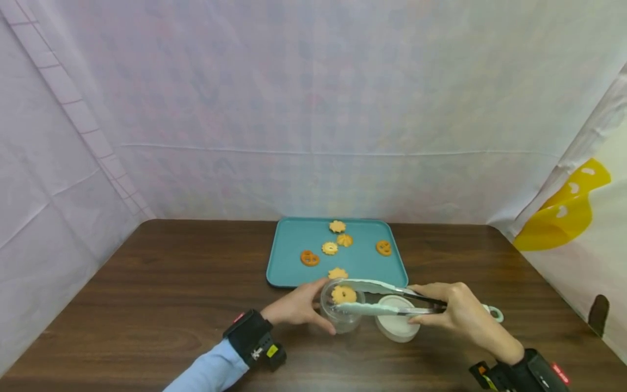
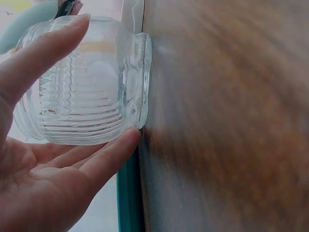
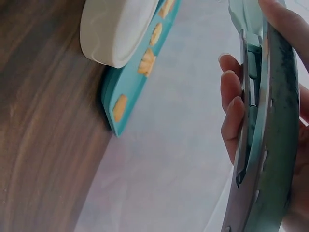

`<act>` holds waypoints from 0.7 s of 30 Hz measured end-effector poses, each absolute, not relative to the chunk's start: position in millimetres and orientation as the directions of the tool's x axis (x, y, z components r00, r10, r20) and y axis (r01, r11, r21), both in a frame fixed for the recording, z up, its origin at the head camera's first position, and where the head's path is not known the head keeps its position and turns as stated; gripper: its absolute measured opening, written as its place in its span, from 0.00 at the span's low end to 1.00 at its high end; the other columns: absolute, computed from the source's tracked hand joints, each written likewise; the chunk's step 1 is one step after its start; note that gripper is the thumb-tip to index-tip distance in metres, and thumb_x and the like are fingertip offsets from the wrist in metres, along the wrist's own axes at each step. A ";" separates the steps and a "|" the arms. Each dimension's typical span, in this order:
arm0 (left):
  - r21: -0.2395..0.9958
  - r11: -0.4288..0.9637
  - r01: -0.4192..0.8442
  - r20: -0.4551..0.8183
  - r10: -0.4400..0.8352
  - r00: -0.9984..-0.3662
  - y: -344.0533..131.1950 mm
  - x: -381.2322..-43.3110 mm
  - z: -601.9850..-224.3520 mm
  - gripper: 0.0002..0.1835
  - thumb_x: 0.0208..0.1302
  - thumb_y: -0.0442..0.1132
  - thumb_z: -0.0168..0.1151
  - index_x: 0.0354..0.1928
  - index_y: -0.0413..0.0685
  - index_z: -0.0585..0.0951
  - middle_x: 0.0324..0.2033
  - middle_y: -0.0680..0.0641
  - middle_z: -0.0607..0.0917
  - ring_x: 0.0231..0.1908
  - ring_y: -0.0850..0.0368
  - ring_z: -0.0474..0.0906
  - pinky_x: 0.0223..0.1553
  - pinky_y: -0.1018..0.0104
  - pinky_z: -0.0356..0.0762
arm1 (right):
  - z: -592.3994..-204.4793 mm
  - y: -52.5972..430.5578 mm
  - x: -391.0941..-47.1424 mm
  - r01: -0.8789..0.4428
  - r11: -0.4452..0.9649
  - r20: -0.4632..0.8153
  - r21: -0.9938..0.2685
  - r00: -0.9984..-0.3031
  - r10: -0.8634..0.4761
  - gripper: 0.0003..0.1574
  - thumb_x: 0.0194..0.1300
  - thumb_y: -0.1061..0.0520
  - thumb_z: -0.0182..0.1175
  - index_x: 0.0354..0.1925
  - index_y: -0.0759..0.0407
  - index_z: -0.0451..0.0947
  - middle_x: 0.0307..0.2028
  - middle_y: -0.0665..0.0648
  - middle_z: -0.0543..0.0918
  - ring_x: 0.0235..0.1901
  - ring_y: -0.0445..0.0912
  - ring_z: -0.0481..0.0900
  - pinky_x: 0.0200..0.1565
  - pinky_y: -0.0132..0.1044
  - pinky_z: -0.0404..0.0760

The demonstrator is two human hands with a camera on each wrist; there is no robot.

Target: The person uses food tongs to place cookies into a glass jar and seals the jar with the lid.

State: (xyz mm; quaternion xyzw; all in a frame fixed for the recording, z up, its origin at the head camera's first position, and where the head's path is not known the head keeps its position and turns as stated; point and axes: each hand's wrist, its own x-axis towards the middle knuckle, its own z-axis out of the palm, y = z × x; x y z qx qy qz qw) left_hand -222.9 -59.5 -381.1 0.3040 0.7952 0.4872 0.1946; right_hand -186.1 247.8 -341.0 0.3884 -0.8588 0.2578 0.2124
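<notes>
My left hand point(image 1: 297, 305) holds a clear ribbed glass jar point(image 1: 345, 324) between thumb and fingers; the jar's base meets the table in the left wrist view. At its mouth is a scalloped cookie point(image 1: 344, 294), between the spread arms of the tongs. Mint-tipped metal tongs point(image 1: 373, 309) are in my right hand point(image 1: 458, 307), thumb on one arm and fingers on the other. Whether the tips still touch the cookie is unclear. Close by the tongs stands a white round container point(image 1: 398, 329), partly covered by them.
Beyond the jar lies a teal tray point(image 1: 286, 272) with several cookies point(image 1: 330, 248) and pretzels point(image 1: 309, 258) spread over it. White cloth point(image 1: 313, 109) hangs behind the brown table point(image 1: 196, 272). A yellow piece point(image 1: 558, 218) hangs on the right.
</notes>
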 end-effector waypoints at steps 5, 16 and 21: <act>0.888 0.348 0.301 -0.013 0.672 -0.740 -59.8 -223.1 -381.0 0.45 0.38 0.34 0.73 0.61 0.43 0.61 0.55 0.45 0.69 0.57 0.49 0.65 0.52 0.69 0.72 | -338.1 246.7 -184.2 -0.756 0.582 0.529 -0.298 -0.639 -0.559 0.29 0.36 0.52 0.72 0.40 0.62 0.81 0.29 0.54 0.83 0.20 0.28 0.69 0.18 0.16 0.66; 0.865 0.366 0.342 0.012 0.668 -0.744 -59.7 -222.5 -381.6 0.44 0.37 0.35 0.74 0.60 0.43 0.63 0.53 0.46 0.71 0.55 0.51 0.67 0.50 0.72 0.72 | -338.2 247.0 -182.5 -0.751 0.576 0.491 -0.323 -0.653 -0.576 0.31 0.38 0.50 0.72 0.42 0.63 0.79 0.27 0.53 0.82 0.18 0.27 0.64 0.16 0.16 0.64; 0.883 0.310 0.352 0.054 0.679 -0.732 -59.2 -221.8 -382.5 0.42 0.36 0.32 0.74 0.58 0.42 0.64 0.52 0.41 0.74 0.53 0.49 0.70 0.51 0.72 0.71 | -339.6 247.5 -183.0 -0.771 0.548 0.503 -0.324 -0.632 -0.590 0.33 0.37 0.50 0.72 0.42 0.64 0.79 0.29 0.56 0.83 0.18 0.27 0.64 0.16 0.15 0.65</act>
